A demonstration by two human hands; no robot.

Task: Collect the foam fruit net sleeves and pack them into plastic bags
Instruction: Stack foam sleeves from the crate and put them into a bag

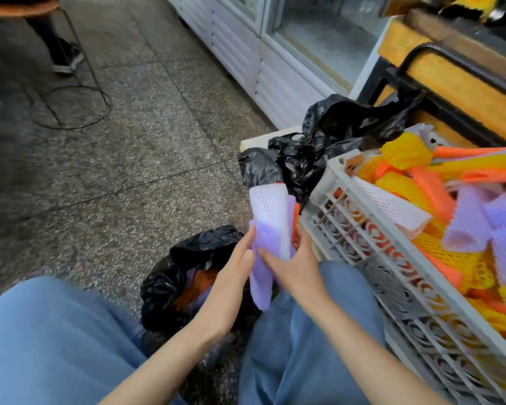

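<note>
A bundle of foam net sleeves (270, 217), white, purple and orange, stands upright between my hands above my knees. My right hand (292, 266) grips the bundle from the right, fingers curled round its lower part. My left hand (231, 276) touches the purple sleeve with straight fingers on the left side. Below them, between my legs, an open black plastic bag (170, 283) holds orange and purple sleeves. A white plastic crate (371, 244) on the right is heaped with yellow, orange, purple and white sleeves (421, 182).
Another crumpled black bag (327, 144) lies behind the crate. A white cabinet (246, 48) and a yellow-and-black frame (456, 77) stand at the back right. A wire stool (79, 83) and a person's shoe are at the far left on the stone floor.
</note>
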